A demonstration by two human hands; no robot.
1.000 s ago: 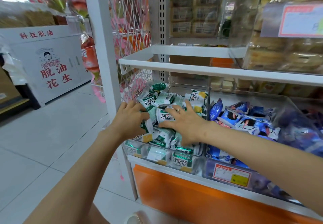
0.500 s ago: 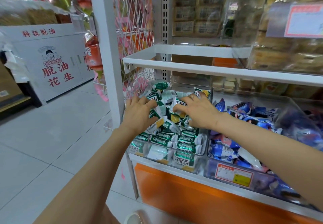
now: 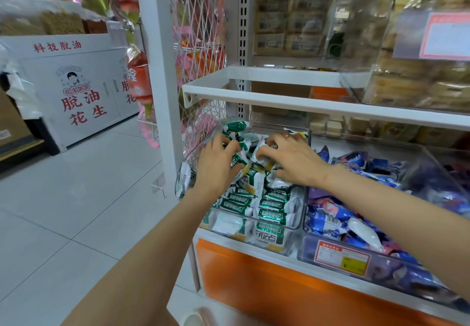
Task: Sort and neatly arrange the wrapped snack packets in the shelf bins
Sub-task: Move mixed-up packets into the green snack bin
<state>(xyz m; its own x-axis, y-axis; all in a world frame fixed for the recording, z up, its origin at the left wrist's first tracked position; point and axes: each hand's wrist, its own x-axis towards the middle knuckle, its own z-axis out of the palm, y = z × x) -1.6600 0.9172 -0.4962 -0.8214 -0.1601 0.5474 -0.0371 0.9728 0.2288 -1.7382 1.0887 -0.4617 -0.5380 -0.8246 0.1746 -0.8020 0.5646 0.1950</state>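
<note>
Left hand (image 3: 218, 164) spread, right hand (image 3: 292, 161) curled, gripping what I cannot tell; loose green-and-white wrapped packets (image 3: 248, 180) lie jumbled beneath both, neat crosswise rows (image 3: 273, 203) just behind them.

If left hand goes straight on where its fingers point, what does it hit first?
The loose green-and-white packets: the left hand points toward the back of the bin and its fingers touch that heap. Beyond, probably the green packet at the rear; depth unclear.
</note>
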